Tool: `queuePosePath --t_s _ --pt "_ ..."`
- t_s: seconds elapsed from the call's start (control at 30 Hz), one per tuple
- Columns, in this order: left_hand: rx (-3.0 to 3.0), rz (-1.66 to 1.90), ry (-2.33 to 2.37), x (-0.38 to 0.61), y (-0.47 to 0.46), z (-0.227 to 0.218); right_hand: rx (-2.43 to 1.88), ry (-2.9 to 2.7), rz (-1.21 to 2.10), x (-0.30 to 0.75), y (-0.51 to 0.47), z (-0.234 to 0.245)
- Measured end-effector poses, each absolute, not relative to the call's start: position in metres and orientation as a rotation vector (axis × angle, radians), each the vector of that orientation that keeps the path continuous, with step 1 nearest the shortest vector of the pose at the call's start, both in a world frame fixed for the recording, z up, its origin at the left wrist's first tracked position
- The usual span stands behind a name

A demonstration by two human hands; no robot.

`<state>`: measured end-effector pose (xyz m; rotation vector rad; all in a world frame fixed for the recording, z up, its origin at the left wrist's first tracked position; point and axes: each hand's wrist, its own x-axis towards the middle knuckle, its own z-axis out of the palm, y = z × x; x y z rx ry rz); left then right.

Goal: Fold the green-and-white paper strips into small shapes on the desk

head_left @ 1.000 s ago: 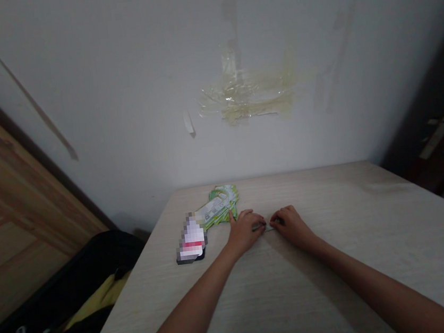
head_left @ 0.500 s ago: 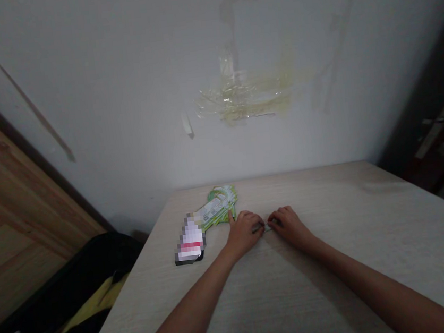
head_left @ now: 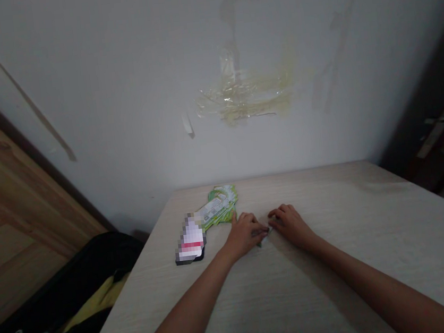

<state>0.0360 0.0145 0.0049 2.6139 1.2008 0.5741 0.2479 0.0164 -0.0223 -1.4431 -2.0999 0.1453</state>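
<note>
1. Left forearm [head_left: 198, 305]: bare; broad and rounded at the lower edge of view, tapering evenly.
2. Left wrist [head_left: 227, 254]: bare, slim, with a smooth outline.
3. Left hand [head_left: 242, 236]: bare; compact, its back gently rounded, the fingers [head_left: 248, 217] slender.
4. Right forearm [head_left: 371, 283]: bare; long and smooth-sided, widest near the lower right corner, narrowing steadily.
5. Right wrist [head_left: 314, 241]: bare and narrow, much like the left.
6. Right hand [head_left: 293, 225]: bare; compact, with a smooth back and slim fingers.
7. Nails and fine skin marks are probably too dim and small here to judge.
</note>
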Motion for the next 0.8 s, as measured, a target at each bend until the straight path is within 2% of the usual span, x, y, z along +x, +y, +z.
queuePosePath --t_s 0.33,0.8 --pt "2.757 0.593 1.264 0.038 0.003 0.008 -1.382 -2.043 0.226 0.256 0.019 -0.025" --pt "2.646 0.674 1.469 0.045 0.007 0.0 -1.324 -2.098 0.27 0.255 0.015 -0.02"
